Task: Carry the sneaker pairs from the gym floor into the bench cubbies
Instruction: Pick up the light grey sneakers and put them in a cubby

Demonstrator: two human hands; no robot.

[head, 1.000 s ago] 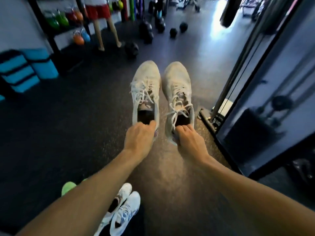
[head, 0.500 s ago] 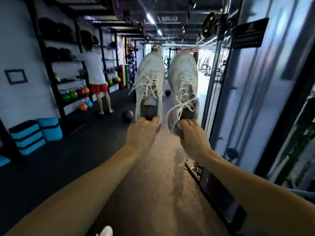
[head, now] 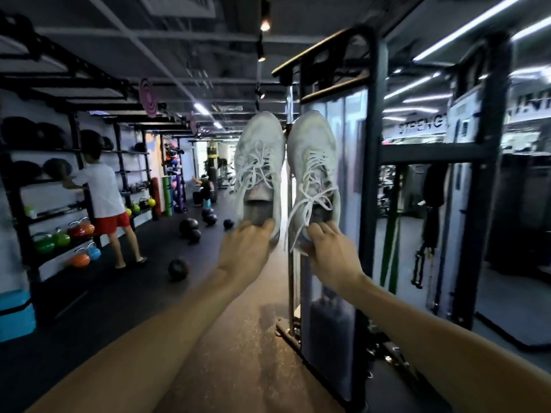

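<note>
Two pale grey-white laced sneakers are held out in front of me at arm's length, toes pointing away and up. My left hand (head: 246, 248) grips the heel of the left sneaker (head: 258, 162), fingers hooked into its opening. My right hand (head: 329, 253) grips the heel of the right sneaker (head: 313, 165), with its laces dangling over my fingers. The two shoes hang side by side, almost touching at the toes. No bench or cubbies are in view.
A black cable machine (head: 334, 204) stands close on the right. Several dark medicine balls (head: 178, 269) lie on the rubber floor ahead. A person in a white shirt and red shorts (head: 104, 204) stands at the kettlebell rack (head: 59, 239) on the left. Blue step boxes (head: 13, 314) sit at far left.
Both hands lifted the sneaker pair off the floor to chest height. My view rose from the floor to the gym ahead; the other pair on the floor has left the frame.
</note>
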